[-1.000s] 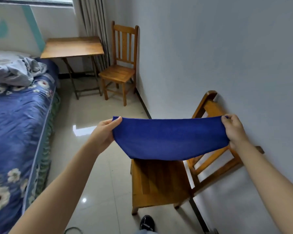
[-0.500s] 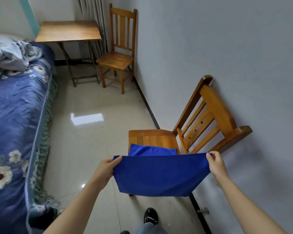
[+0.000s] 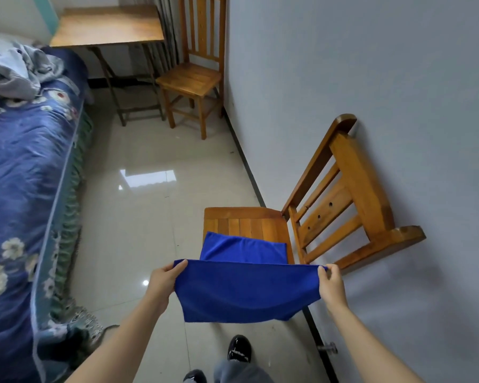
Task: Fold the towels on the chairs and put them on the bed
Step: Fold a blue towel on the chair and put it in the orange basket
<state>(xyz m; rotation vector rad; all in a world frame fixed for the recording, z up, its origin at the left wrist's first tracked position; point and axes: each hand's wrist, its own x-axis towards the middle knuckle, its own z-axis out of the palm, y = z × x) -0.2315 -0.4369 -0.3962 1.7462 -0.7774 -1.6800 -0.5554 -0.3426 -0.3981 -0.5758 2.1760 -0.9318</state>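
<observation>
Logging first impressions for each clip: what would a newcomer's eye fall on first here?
The bright blue rectangular towel, stretched between the left hand and right hand at bottom centre, each pinching a top corner. Behind it, more blue fabric lies on the slatted wooden chair; the bed with a blue floral cover runs along the left.

A wooden bench (image 3: 108, 26) is set at the far end, with a curtain (image 3: 168, 37) hung behind it. A crumpled grey cloth (image 3: 17, 70) is heaped at far left. A black shoe (image 3: 239, 348) is seen on the glossy tiled floor (image 3: 138, 217).
</observation>
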